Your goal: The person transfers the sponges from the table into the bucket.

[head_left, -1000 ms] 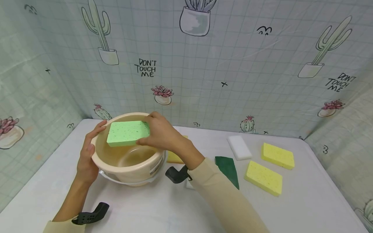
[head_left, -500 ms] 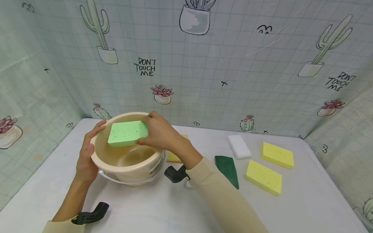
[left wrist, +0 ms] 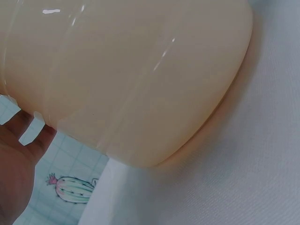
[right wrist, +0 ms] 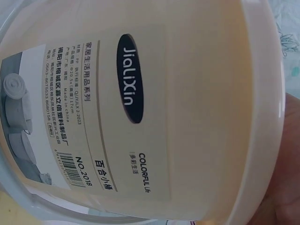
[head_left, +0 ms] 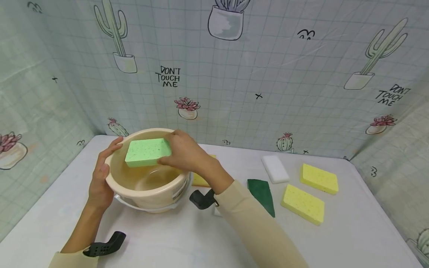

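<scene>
A cream plastic bucket (head_left: 144, 193) stands on the table at the left of the head view, its white handle (head_left: 147, 209) hanging down in front. My left hand (head_left: 101, 180) holds the bucket's left side near the rim; in the left wrist view its fingers (left wrist: 44, 138) lie against the outer wall. With my right hand (head_left: 187, 152) I grip a light green sponge (head_left: 147, 150) by its right end, over the bucket's opening and partly within the rim. In the right wrist view the bucket's printed label (right wrist: 108, 117) faces the camera, and the sponge is hidden there.
To the right lie two yellow sponges (head_left: 303, 204), a white sponge block (head_left: 275, 169) and a dark green scouring pad (head_left: 261, 196). Another yellow piece (head_left: 201, 181) lies behind the right wrist, partly hidden. A white object (head_left: 217, 212) shows beside the right sleeve. A patterned cloth backdrop (head_left: 228, 82) surrounds the table.
The green sponge has shifted very slightly to the right in the right hand. Both hands and the bucket otherwise stay nearly in place.
</scene>
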Tool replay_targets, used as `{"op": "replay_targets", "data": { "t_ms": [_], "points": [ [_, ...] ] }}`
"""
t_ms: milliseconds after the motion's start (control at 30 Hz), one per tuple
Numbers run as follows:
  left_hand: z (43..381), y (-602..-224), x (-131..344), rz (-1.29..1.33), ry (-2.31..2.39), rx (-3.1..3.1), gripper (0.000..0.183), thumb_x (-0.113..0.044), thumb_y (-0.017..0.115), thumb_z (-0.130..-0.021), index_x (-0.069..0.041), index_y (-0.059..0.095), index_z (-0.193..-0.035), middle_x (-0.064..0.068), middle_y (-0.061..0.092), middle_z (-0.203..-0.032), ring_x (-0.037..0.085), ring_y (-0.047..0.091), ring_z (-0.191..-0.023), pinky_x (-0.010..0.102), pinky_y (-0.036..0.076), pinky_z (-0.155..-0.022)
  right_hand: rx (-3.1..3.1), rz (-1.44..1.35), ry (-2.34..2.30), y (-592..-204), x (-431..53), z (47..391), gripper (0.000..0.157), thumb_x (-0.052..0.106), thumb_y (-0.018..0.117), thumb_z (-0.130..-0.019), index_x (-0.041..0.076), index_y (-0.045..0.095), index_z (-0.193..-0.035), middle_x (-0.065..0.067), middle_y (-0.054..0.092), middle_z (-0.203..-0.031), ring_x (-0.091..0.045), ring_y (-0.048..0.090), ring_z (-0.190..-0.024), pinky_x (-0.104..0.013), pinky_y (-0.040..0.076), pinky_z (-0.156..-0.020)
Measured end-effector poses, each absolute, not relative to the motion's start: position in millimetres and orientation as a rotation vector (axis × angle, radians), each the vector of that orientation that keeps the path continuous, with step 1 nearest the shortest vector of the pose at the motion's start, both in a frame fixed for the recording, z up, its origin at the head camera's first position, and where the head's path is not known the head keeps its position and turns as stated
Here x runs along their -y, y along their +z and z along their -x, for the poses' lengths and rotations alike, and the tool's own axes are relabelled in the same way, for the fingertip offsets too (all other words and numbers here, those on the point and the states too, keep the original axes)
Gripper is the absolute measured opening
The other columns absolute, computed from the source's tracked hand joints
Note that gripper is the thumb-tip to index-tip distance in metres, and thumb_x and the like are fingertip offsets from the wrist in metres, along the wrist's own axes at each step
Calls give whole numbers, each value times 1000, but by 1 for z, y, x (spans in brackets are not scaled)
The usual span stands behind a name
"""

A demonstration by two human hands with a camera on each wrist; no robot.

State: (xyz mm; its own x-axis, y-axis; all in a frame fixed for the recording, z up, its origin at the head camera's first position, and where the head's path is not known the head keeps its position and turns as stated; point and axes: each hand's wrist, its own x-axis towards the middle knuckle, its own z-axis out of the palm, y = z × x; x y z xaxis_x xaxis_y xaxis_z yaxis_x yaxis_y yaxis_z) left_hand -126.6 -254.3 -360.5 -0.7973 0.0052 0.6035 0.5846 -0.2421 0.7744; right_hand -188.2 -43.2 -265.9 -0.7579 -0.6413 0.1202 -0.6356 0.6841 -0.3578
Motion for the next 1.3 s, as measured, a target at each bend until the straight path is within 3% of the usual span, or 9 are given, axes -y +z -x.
{"op": "replay_targets", "data": {
  "t_ms": [567,633,733,833,967,1067,1300],
  "points": [
    [127,-359,254,691,-2074,1660,49,-27,37,-90,1,36,-130,15,14,-144,25,8,-131,28,14,-105,-2843,1107,-508,-262,44,190,59,39,67,-77,5,51,-123,-7,46,-127,-17,41,-116,-24,33,-96],
    [128,-359,254,689,-2079,1651,49,-28,38,-90,1,37,-130,15,14,-144,25,8,-131,28,13,-105,-2839,1133,-511,-261,43,191,56,38,67,-77,5,54,-120,-6,50,-121,-16,44,-110,-23,36,-92],
    [129,-359,253,685,-2085,1644,49,-28,38,-90,0,38,-130,14,15,-144,24,8,-131,28,12,-105,-2828,1164,-523,-261,42,191,42,37,66,-77,6,59,-105,-2,57,-99,-13,48,-92,-21,40,-77],
    [130,-359,253,687,-2081,1646,49,-28,39,-90,0,38,-130,15,15,-144,24,8,-132,29,11,-105,-2806,1162,-549,-260,40,191,32,36,66,-78,8,59,-93,-1,55,-81,-13,47,-76,-22,39,-64],
    [131,-359,252,691,-2089,1645,49,-29,39,-91,1,38,-130,15,15,-144,24,8,-132,29,13,-105,-2792,1106,-554,-259,40,190,43,35,63,-81,3,60,-110,-5,61,-103,-15,54,-95,-21,42,-80],
    [130,-360,252,689,-2089,1651,49,-29,39,-91,1,37,-130,14,14,-144,24,9,-132,28,15,-104,-2793,1087,-552,-259,41,189,51,34,61,-82,2,54,-121,-6,55,-119,-17,48,-111,-24,38,-92],
    [127,-361,255,686,-2081,1650,49,-28,38,-91,1,37,-130,14,14,-144,24,9,-132,29,16,-104,-2805,1138,-585,-256,37,187,49,33,60,-84,2,53,-122,-6,55,-120,-17,47,-113,-23,36,-94]
  ]
}}
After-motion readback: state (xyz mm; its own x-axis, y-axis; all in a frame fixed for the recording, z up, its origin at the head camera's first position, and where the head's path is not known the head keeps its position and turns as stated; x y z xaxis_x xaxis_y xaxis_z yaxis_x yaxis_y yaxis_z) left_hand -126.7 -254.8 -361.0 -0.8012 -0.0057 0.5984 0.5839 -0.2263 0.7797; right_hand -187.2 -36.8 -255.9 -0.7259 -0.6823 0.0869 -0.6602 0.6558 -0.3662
